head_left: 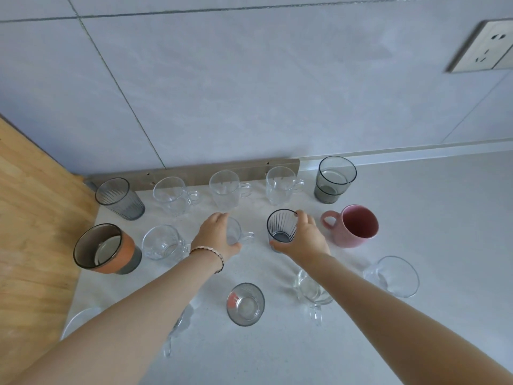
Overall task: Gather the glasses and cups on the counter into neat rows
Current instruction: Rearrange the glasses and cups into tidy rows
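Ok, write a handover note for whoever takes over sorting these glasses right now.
Left hand grips a clear mug; right hand grips the dark ribbed glass, both in the second row.
Done: back row of five, grey tumbler to smoked glass.
Second row also holds the orange-banded glass, a clear cup and the pink mug.
Left: small glass, wide clear cup, front-left mug and front-right mug sit loose, not yet lined up.
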`<action>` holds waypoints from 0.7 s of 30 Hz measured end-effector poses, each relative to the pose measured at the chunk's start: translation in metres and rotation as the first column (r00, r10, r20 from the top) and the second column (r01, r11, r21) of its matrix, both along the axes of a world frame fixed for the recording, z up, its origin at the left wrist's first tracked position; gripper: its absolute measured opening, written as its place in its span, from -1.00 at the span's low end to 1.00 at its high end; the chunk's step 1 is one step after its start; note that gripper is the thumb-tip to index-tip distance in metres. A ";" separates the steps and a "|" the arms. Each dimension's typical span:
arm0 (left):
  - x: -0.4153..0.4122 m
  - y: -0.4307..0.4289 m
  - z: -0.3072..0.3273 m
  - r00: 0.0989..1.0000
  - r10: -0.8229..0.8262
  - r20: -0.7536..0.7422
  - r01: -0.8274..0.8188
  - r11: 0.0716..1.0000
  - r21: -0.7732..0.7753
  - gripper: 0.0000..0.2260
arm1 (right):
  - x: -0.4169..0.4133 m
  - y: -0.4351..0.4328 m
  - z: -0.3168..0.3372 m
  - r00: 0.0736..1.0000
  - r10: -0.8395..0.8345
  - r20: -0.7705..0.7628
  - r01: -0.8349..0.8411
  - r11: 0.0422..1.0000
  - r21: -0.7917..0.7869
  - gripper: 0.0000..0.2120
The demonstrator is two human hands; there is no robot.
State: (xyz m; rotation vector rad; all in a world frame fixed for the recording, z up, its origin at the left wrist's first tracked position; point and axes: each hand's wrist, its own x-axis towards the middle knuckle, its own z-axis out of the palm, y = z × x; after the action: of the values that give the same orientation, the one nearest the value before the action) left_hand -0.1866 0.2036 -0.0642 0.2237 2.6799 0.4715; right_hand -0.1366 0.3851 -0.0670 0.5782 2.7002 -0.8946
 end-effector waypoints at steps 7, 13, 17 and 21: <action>0.000 0.033 0.016 0.992 -0.111 -0.065 0.100 0.983 -0.156 -0.24 | 0.010 0.039 0.022 0.991 0.131 0.017 -0.132 0.989 0.072 -0.05; 0.008 0.089 0.021 0.942 -0.332 -0.053 0.328 0.942 -0.066 -0.17 | 0.013 0.120 0.041 0.984 0.181 0.001 -0.180 0.980 0.084 -0.31; 0.010 0.099 0.016 0.967 -0.248 0.051 0.250 0.968 -0.016 -0.20 | 0.006 0.138 0.037 0.902 0.352 0.249 -0.391 0.912 0.125 -0.26; 0.009 0.100 0.014 0.975 -0.211 0.074 0.208 0.977 0.055 -0.21 | 0.005 0.125 0.024 0.978 0.087 0.190 -0.145 0.939 0.313 -0.35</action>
State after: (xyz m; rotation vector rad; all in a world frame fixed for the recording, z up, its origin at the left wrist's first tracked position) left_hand -0.1773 0.3032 -0.0500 0.4858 2.5338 0.4674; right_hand -0.1318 0.5101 -0.0434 0.5238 2.7017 -0.3492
